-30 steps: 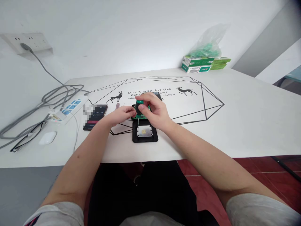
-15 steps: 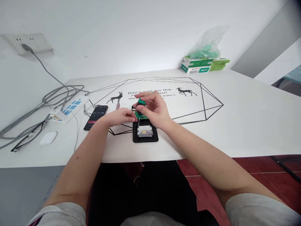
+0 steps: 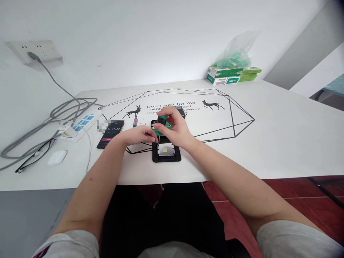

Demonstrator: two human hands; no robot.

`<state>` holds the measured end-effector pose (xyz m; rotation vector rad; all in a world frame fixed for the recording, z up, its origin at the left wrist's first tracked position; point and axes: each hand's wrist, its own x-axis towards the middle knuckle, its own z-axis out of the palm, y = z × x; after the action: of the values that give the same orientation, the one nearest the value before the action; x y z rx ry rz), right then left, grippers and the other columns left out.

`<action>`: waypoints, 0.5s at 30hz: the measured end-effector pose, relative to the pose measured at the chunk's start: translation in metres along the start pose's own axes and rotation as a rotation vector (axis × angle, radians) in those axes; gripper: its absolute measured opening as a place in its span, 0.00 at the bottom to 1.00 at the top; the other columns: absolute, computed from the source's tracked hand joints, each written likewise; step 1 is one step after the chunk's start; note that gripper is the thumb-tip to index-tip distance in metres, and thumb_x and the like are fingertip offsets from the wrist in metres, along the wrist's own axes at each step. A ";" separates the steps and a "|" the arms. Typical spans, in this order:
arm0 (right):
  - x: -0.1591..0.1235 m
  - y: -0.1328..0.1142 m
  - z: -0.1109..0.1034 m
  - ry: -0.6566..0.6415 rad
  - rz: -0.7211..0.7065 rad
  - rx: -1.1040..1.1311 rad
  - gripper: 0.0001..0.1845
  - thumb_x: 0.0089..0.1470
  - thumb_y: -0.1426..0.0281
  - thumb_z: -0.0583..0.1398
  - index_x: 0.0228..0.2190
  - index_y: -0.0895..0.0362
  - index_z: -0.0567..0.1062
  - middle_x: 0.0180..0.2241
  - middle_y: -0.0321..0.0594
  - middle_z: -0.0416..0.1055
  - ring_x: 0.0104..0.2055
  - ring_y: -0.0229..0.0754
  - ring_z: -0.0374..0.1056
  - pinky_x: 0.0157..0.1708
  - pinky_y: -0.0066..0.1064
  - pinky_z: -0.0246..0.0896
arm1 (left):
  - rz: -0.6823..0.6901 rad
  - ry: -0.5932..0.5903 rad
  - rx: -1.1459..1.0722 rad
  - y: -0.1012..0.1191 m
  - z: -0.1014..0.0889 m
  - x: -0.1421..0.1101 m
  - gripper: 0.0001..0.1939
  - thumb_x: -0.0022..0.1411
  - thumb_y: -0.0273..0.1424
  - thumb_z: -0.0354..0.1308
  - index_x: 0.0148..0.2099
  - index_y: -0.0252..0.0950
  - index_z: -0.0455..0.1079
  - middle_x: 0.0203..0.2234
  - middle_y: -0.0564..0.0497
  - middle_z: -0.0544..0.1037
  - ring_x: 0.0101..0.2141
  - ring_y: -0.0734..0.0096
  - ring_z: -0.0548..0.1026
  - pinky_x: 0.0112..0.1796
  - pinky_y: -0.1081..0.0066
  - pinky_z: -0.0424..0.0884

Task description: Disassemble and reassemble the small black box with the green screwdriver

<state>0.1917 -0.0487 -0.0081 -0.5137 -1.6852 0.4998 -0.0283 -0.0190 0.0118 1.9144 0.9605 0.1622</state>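
Note:
A black tray point(image 3: 166, 157) lies on the white table with a silver square part point(image 3: 165, 149) in it. At its far end sits a green circuit board point(image 3: 161, 129) with a black and green piece on top. My right hand point(image 3: 174, 129) pinches that green-topped piece point(image 3: 161, 119) between thumb and fingers. My left hand point(image 3: 140, 135) rests beside the board, its fingertips closed on the board's left edge.
A phone point(image 3: 110, 133) showing a timer lies left of the tray, with a small pen-like tool point(image 3: 135, 122) beside it. A power strip point(image 3: 80, 123), grey cables, glasses point(image 3: 34, 156) and a white mouse point(image 3: 57, 157) are at the left. Green boxes point(image 3: 228, 76) and a bag stand far right.
My right hand has turned the green-topped piece a little; its fingers shifted over it. My left hand has stayed at the board's left edge. The view has drifted slightly.

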 end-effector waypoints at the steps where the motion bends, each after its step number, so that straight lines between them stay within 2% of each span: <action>1: 0.000 0.000 0.000 0.014 0.003 -0.013 0.15 0.61 0.62 0.69 0.48 0.48 0.77 0.44 0.39 0.74 0.42 0.43 0.69 0.39 0.39 0.72 | -0.003 0.004 -0.002 -0.001 0.000 0.000 0.10 0.61 0.40 0.68 0.42 0.43 0.84 0.44 0.49 0.87 0.50 0.57 0.82 0.53 0.61 0.76; 4: -0.001 -0.002 -0.003 0.005 0.010 -0.004 0.17 0.62 0.61 0.70 0.51 0.47 0.78 0.47 0.41 0.74 0.46 0.45 0.71 0.41 0.40 0.74 | -0.003 0.017 0.013 0.000 0.000 0.000 0.10 0.62 0.40 0.67 0.42 0.43 0.84 0.45 0.49 0.87 0.50 0.56 0.82 0.54 0.60 0.76; 6: -0.002 -0.004 -0.005 -0.057 0.024 0.057 0.18 0.67 0.58 0.65 0.56 0.45 0.79 0.53 0.44 0.75 0.54 0.48 0.73 0.45 0.43 0.78 | 0.002 0.014 0.034 0.002 0.000 -0.001 0.09 0.62 0.39 0.66 0.42 0.43 0.83 0.45 0.49 0.87 0.50 0.56 0.82 0.53 0.61 0.76; 8: -0.002 -0.006 -0.007 -0.132 0.059 0.146 0.19 0.72 0.57 0.58 0.60 0.44 0.78 0.58 0.44 0.75 0.57 0.48 0.75 0.50 0.45 0.79 | 0.003 0.010 0.058 0.004 0.000 -0.001 0.09 0.63 0.39 0.65 0.42 0.43 0.83 0.44 0.49 0.87 0.50 0.56 0.82 0.53 0.61 0.76; 11: -0.001 -0.007 -0.006 -0.167 0.098 0.194 0.19 0.73 0.56 0.58 0.60 0.45 0.77 0.55 0.43 0.78 0.51 0.44 0.76 0.49 0.42 0.80 | 0.000 0.016 0.088 0.004 -0.001 -0.001 0.10 0.63 0.40 0.65 0.43 0.42 0.83 0.45 0.48 0.87 0.51 0.55 0.82 0.53 0.61 0.76; 15: -0.002 -0.007 -0.002 -0.088 0.071 0.093 0.17 0.66 0.58 0.67 0.55 0.47 0.78 0.49 0.42 0.76 0.47 0.44 0.73 0.40 0.36 0.78 | 0.005 0.009 0.102 0.003 0.000 -0.001 0.11 0.65 0.41 0.64 0.43 0.42 0.82 0.45 0.49 0.86 0.50 0.56 0.82 0.53 0.61 0.76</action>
<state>0.1938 -0.0551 -0.0051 -0.4916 -1.7235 0.6578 -0.0274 -0.0200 0.0143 2.0111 0.9867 0.1269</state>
